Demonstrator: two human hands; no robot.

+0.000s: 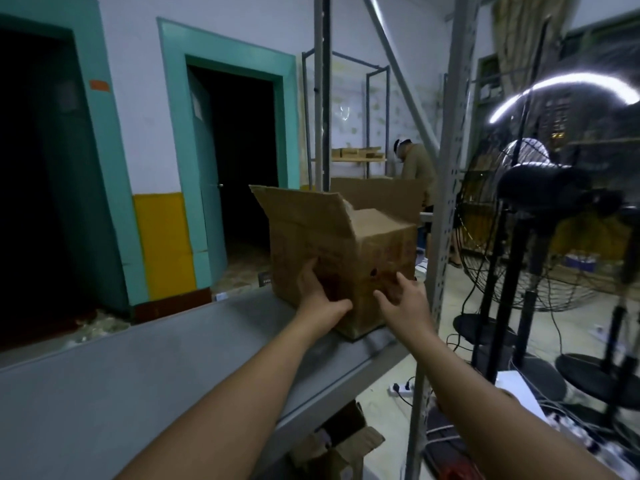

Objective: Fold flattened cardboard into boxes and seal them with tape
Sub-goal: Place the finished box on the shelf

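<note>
The cardboard box (346, 251) stands on the grey shelf (138, 375), near its far end and close to the metal post (446, 202). It is folded up into a box shape. Its top is open, and one big flap (301, 202) sticks up on the left side.

My left hand (320, 292) lies flat on the side of the box that faces me. The fingers (308, 271) are straight and press on the cardboard, with the thumb reaching toward the corner. I think I hold it this way so the box does not slide or fold flat again.

My right hand (403, 299) is at the other side of that corner. Its fingers (401, 278) are spread wide and hold nothing. I cannot tell if they touch the box or are just beside it. I think this hand comes in to hold the box from the other side, so that both hands can steady or turn it.

The top flaps are not shut yet, and I see no tape. So I think the sealing is not done.

A big black fan (540, 209) stands to the right, on the floor past the post.
</note>
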